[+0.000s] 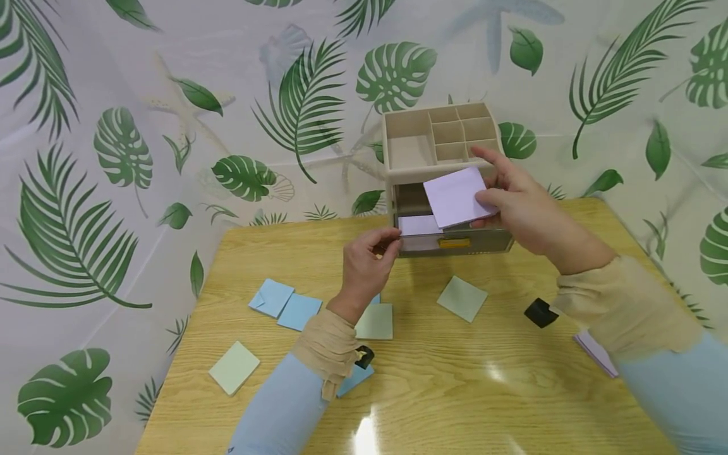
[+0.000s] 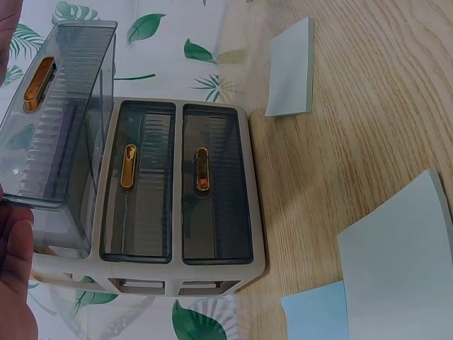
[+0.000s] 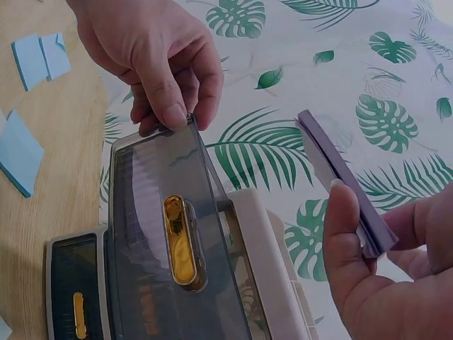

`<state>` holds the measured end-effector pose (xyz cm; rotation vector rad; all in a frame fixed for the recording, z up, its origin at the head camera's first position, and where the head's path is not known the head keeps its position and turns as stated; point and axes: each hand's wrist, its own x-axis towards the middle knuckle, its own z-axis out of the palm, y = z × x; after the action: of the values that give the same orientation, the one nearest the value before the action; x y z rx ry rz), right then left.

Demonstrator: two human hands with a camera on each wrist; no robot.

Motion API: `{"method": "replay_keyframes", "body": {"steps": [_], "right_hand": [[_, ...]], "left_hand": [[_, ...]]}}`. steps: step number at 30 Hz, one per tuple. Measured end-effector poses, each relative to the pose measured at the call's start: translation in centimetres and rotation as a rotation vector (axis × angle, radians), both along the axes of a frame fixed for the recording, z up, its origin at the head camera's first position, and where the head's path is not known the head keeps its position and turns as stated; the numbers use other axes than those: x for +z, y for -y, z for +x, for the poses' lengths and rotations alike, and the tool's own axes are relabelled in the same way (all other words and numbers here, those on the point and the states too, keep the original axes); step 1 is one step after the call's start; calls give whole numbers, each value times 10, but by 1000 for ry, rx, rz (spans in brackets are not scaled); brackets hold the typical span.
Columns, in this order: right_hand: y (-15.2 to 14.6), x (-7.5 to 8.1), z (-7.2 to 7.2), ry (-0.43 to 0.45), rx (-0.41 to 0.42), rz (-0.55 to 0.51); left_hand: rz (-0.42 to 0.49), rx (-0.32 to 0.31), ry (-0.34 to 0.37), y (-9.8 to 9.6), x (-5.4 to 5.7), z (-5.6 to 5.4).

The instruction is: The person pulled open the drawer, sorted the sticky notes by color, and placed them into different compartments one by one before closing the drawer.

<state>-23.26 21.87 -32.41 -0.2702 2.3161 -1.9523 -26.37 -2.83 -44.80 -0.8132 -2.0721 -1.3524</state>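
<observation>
A beige desktop organizer (image 1: 411, 150) stands at the back of the table, its clear grey top drawer (image 1: 418, 245) pulled out. My left hand (image 1: 366, 262) pinches that drawer's front left corner between thumb and fingers, as the right wrist view also shows. Inside the drawer lie purple sticky notes (image 1: 418, 225). Above its right part, my right hand (image 1: 529, 205) grips a purple sticky note pad (image 1: 454, 197) between thumb and fingers. Seen edge-on in the right wrist view, the pad (image 3: 343, 177) is tilted. A gold handle (image 3: 184, 244) marks the drawer front.
Two closed drawers (image 2: 138, 212) sit below the open one. Blue pads (image 1: 272, 297) and green pads (image 1: 234, 368) are spread over the table's left and middle. One green pad (image 1: 462, 298) lies before the organizer. More purple notes (image 1: 594, 352) and a black object (image 1: 540, 313) are at right.
</observation>
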Motion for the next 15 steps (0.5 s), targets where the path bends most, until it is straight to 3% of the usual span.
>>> {"method": "replay_keyframes", "body": {"steps": [7, 15], "right_hand": [[-3, -3, -9, 75, -27, -66], [-13, -13, -26, 8, -131, 31]], "left_hand": [[-1, -1, -7, 0, 1, 0], [-8, 0, -21, 0, 2, 0]]}}
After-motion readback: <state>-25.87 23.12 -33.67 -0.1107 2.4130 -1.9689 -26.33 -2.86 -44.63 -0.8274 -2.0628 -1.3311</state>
